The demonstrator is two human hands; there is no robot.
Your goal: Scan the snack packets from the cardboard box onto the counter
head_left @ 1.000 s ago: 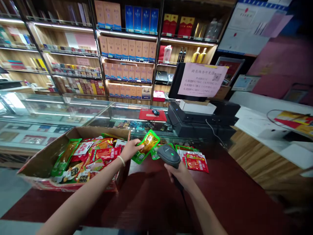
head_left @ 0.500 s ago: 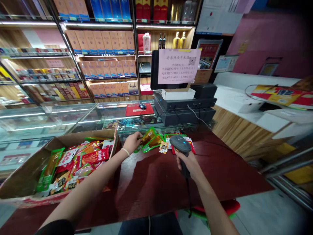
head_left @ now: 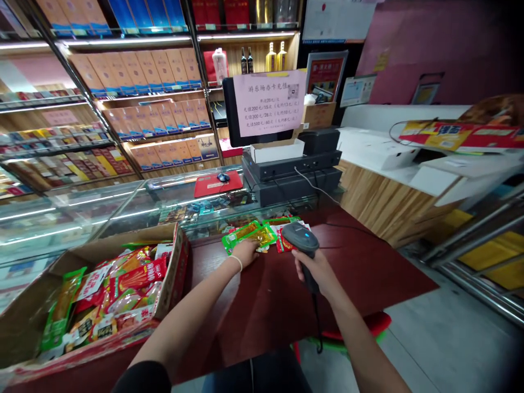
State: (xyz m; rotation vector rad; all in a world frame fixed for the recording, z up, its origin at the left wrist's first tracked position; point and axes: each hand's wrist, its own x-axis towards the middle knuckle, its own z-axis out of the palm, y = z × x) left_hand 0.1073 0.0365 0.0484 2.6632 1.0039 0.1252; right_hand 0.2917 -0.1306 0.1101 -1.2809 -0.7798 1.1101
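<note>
My right hand grips a dark grey barcode scanner by its handle, its head held over the far side of the table. A blue light glows on top of the scanner, and a cable hangs below. My left hand, with a pale band at the wrist, has curled fingers on a small snack packet that it mostly covers. Just beyond the fingers lie green-edged snack packets with brown contents. A red and white packet is partly hidden behind the scanner.
A cardboard box of mixed snack packets stands at the left on the dark red table. Behind are a glass counter, a mouse on a red pad, and a monitor with a paper sign. A stool is below the table.
My left hand has left the green-edged packets and moved right and nearer, onto the small packet. The right hand still holds the scanner in about the same place. The view has turned slightly right.
</note>
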